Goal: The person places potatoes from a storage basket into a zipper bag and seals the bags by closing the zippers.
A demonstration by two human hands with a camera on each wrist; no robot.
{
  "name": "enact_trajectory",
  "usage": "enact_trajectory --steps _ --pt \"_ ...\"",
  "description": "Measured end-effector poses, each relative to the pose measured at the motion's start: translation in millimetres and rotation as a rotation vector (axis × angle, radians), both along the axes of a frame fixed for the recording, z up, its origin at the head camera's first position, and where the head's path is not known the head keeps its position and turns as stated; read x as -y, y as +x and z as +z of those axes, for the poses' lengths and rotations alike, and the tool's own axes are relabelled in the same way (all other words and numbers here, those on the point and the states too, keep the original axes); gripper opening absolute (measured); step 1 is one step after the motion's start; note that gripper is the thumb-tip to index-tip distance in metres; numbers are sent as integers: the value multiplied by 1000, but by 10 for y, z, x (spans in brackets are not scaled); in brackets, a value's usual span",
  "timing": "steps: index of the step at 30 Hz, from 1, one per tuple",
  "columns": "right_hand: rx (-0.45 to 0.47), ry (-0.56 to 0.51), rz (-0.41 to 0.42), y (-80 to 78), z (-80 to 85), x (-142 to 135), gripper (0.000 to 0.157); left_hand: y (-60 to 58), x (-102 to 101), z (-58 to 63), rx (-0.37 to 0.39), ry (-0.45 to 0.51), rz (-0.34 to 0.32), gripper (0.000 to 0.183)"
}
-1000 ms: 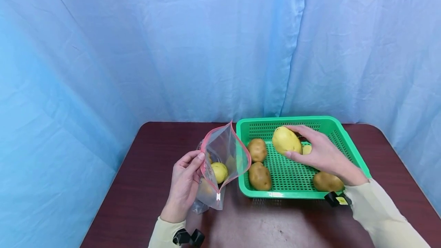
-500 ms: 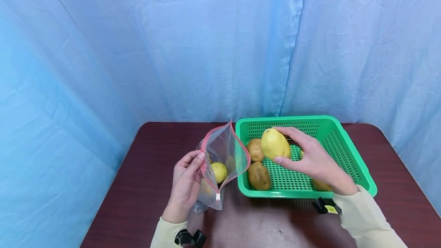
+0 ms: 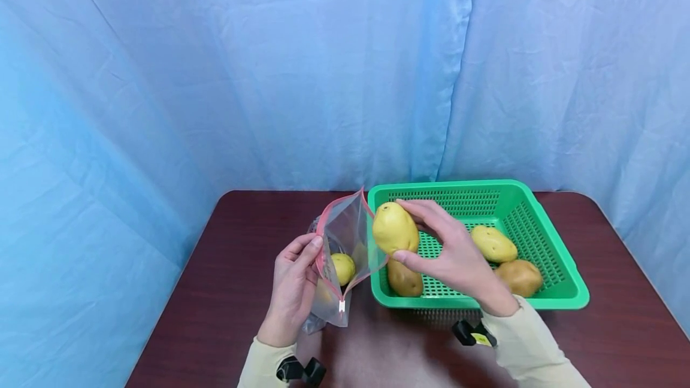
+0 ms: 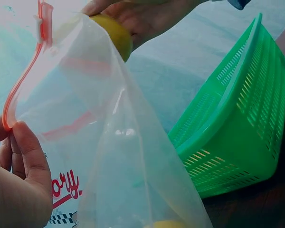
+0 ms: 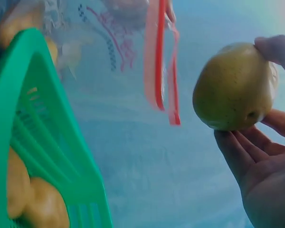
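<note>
My left hand (image 3: pixel 293 289) pinches the red zip edge of a clear slider bag (image 3: pixel 347 226), whose mouth gapes wide. A yellow potato (image 3: pixel 342 268) shows inside that bag. In my right hand (image 3: pixel 455 256) is another yellow potato (image 3: pixel 395 229), held between thumb and fingers above the basket's left edge, beside the bag's mouth. The right wrist view shows this potato (image 5: pixel 235 88) apart from the red zip strip (image 5: pixel 156 57). In the left wrist view the bag film partly hides the held potato (image 4: pixel 116 35).
A green perforated basket (image 3: pixel 474 303) stands right of the bag. It holds a yellow potato (image 3: pixel 493 244) and brown potatoes, one (image 3: pixel 518 278) at the right and one (image 3: pixel 405 280) at the left. Crumpled clear plastic (image 3: pixel 313 323) lies below the bag on the dark table (image 3: pixel 215 304).
My right hand has carried the yellow potato leftward across the basket to the bag's mouth, uncovering the potatoes at the right. The left hand and bag have hardly moved.
</note>
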State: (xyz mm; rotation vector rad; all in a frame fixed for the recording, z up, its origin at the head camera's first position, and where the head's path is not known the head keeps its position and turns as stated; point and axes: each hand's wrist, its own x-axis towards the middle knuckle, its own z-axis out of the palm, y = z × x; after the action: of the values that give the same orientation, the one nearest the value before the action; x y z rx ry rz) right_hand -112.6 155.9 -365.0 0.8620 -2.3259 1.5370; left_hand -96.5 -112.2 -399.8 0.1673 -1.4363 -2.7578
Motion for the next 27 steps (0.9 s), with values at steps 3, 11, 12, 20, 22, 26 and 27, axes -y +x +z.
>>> enact_trajectory --steps 3,11,12,20,22,26,27 --pt "-13 4 -8 9 -40 131 71 -11 -21 2 1 4 4 19" --pt "-114 127 -103 12 -98 443 71 -28 -53 -3 7 3 6 18" --pt "-132 152 -106 8 -100 479 71 -28 -51 -3 9 3 6 17" --pt "-173 375 -115 -81 -97 774 68 -56 30 4 -4 -13 14 16" --pt "-141 405 -116 -118 -94 817 68 -67 42 4 -7 -7 11 16" --pt "-90 416 -78 -175 -114 845 68 -77 64 21 -11 7 14 15" --pt "-103 410 -75 -177 -130 835 66 -77 72 25 -15 10 19 16"
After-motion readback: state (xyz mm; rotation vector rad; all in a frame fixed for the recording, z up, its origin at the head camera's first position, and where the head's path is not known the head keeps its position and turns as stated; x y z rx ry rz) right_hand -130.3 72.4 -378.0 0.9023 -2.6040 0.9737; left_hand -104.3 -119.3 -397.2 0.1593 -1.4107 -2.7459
